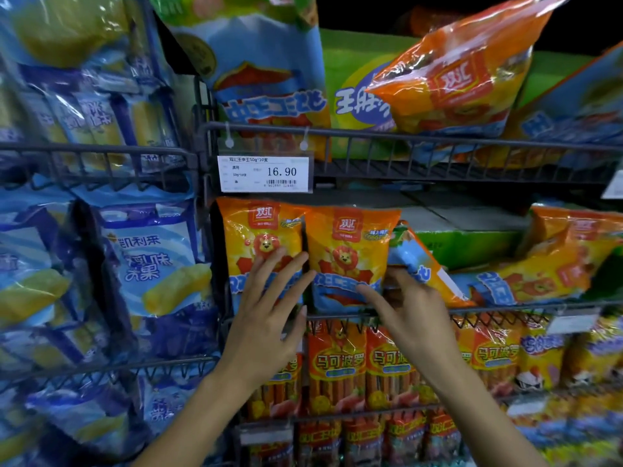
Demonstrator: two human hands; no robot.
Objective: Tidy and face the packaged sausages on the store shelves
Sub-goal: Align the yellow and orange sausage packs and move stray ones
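Middle wire shelf (488, 310), below price tag (264, 173) reading 16.90. Two orange lion-print sausage packs upright, side by side, faces forward: left pack (261, 230), right pack (350, 244). Left hand (266, 318) flat, fingers straight and spread, pressing lower front of left pack. Right hand (409, 315) at right pack's lower right corner, fingers curled round its edge. Tilted pack (423, 264) leaning just behind right hand. Red sausage packs (337, 362) one shelf down.
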